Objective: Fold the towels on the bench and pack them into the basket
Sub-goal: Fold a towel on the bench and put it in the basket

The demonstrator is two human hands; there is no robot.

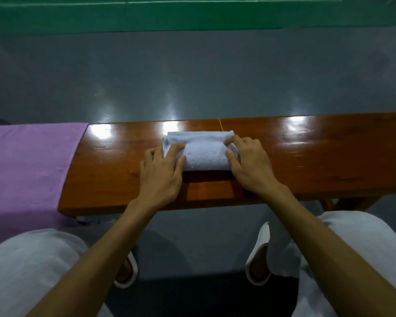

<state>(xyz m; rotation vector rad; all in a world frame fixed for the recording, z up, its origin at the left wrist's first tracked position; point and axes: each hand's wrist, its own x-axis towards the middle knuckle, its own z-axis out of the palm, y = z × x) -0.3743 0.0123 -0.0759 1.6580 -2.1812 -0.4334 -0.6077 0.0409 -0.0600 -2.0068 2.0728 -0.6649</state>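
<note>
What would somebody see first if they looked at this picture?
Most likely the small white towel, folded in the middle of the shiny brown bench, with the left hand and right hand resting on its two ends. Next, the big purple cloth draped over the bench's left end.

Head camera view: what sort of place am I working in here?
Probably an indoor sports hall, courtside. A green court with white lines lies beyond the glossy grey floor, and the left hand and right hand rest on a folded white towel on a long wooden bench.
</note>
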